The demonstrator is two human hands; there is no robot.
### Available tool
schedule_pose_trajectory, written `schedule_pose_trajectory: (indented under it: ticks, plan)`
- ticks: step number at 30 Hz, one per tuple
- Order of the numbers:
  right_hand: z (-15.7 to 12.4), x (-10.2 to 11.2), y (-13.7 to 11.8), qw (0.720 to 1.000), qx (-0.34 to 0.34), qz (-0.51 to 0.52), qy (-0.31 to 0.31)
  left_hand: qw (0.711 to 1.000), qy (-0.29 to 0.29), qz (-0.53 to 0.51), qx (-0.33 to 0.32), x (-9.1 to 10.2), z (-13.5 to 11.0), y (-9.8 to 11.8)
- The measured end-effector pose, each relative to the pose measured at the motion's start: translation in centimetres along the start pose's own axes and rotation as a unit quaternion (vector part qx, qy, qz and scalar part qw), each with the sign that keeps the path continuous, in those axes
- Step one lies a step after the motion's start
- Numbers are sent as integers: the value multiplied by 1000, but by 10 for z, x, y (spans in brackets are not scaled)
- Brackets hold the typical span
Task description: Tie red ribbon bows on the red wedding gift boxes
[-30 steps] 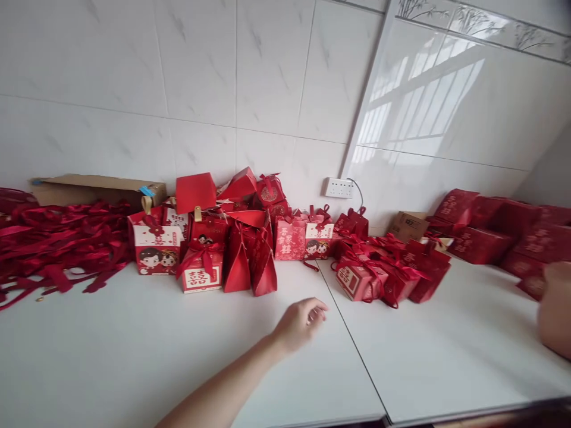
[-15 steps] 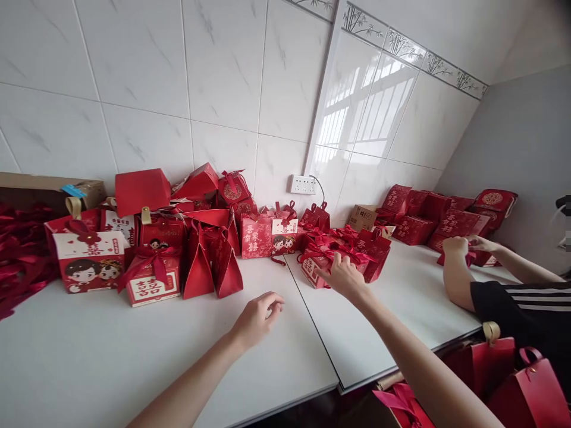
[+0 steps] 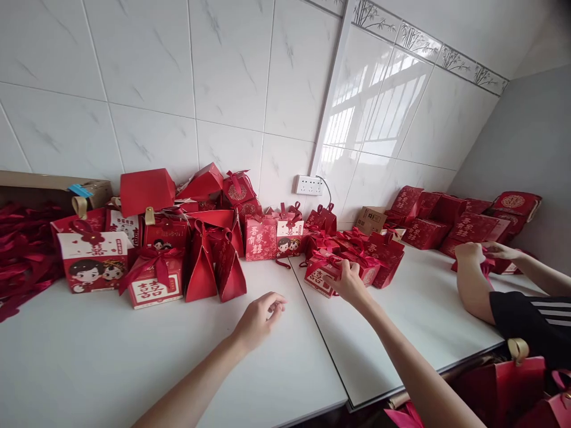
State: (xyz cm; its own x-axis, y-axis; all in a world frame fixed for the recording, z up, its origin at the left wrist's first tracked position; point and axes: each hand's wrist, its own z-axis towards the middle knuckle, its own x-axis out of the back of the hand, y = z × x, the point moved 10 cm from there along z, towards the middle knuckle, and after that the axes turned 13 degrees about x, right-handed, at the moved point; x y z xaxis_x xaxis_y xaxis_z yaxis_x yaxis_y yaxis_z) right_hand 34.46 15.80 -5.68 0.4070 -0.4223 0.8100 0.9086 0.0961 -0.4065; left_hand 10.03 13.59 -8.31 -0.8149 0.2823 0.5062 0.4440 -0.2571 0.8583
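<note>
My right hand (image 3: 350,282) is closed at the front corner of a red gift box (image 3: 322,280) with a white panel and a ribbon bow on top. Its fingertips pinch the box near the bow; the exact grip is partly hidden. Over the white table (image 3: 187,356), my left hand (image 3: 261,318) is loosely curled, with a gap between thumb and fingers and nothing in it. Closest to that hand stand the upright red folded boxes (image 3: 231,270). Left of them sits another box with a bow (image 3: 156,276), beside a box with two cartoon figures (image 3: 96,261).
At far left, a cardboard carton (image 3: 96,189) holds red ribbons (image 3: 27,255). Several red boxes (image 3: 477,229) are piled at right, where a co-worker's hands (image 3: 470,252) handle something red. A power strip (image 3: 309,185) is on the tiled wall. More red bags (image 3: 504,386) lie below the table edge.
My right hand has come down from above the bowed boxes and closed on the front one, which has turned slightly. My left hand has stayed nearly still. The view has shifted slightly.
</note>
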Motion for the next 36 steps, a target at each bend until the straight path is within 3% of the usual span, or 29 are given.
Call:
schedule_pose_trajectory:
  ticks: [9, 15, 19, 23, 26, 32, 36]
  plan:
    - [3, -1, -14, 992, 86, 81, 36, 999, 31, -16, 7, 8, 2, -2]
    - [-24, 36, -59, 974, 173, 80, 125, 998, 22, -50, 9, 9, 3, -1]
    - [-38, 43, -88, 953, 217, 152, 147, 996, 83, -10, -35, 28, 0, 9]
    - [-48, 7, -118, 937, 286, 181, 84, 978, 143, 150, -21, 43, -2, -4]
    - [-54, -21, -121, 937, 279, 198, 66, 965, 184, 186, 32, 58, -4, -25]
    - [-66, -30, -116, 926, 284, 240, 70, 943, 259, 187, 98, 87, -10, -41]
    - [-72, -35, -120, 916, 297, 264, 48, 957, 241, 132, 89, 88, -23, -42]
